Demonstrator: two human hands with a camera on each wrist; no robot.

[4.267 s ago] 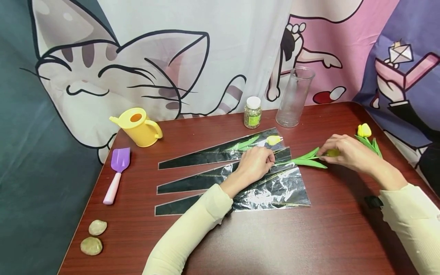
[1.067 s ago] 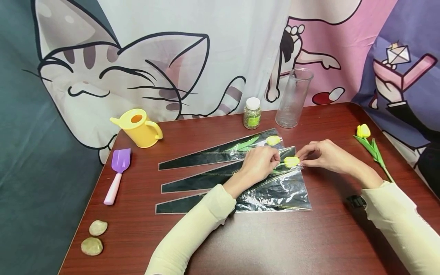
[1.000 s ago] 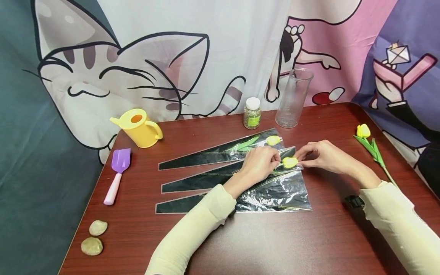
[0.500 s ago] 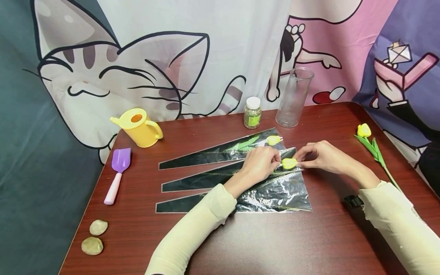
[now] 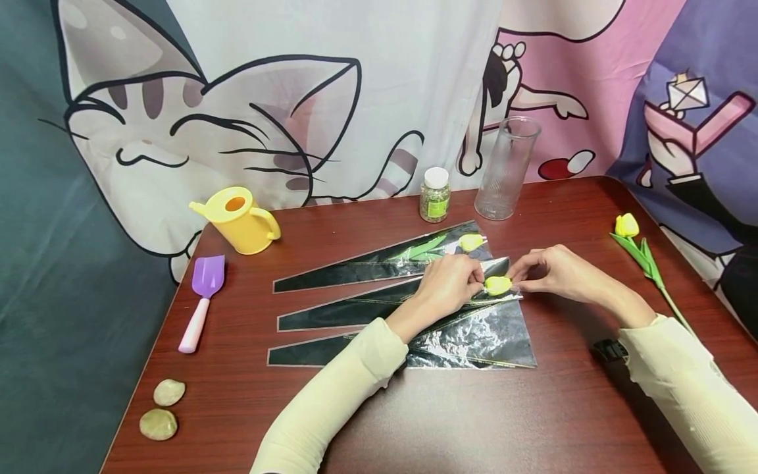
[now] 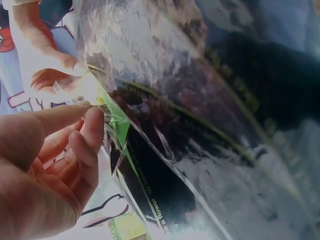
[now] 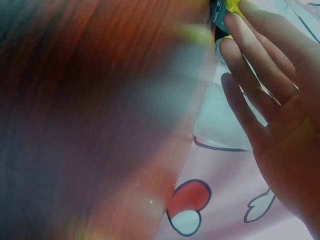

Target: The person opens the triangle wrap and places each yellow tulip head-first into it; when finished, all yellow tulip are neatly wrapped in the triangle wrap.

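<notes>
Three black-and-clear flower sleeves lie fanned on the table. At the mouth of the middle sleeve [image 5: 349, 308] is a yellow tulip [image 5: 497, 286], its stem and leaves mostly hidden under film and hand. My left hand [image 5: 447, 283] pinches this sleeve's film beside the bloom; green leaf shows through the plastic [image 6: 118, 122] in the left wrist view. On the other side, my right hand [image 5: 559, 273] holds the bloom's tip between thumb and forefinger, the other fingers extended. The back sleeve [image 5: 331, 273] contains another tulip [image 5: 471, 242]. Nearest me lies the front sleeve [image 5: 497, 336].
A third tulip [image 5: 648, 260] lies at the right. Along the back stand a yellow watering can [image 5: 245, 227], a jar with a white lid [image 5: 435, 197] and a clear vase [image 5: 506, 171]. A purple shovel [image 5: 207, 280] and two stones [image 5: 158, 424] lie left.
Over four seconds the right hand has moved left, bringing the tulip into the middle sleeve up to its bloom. In the last second, the bloom has shifted slightly toward me and left.
</notes>
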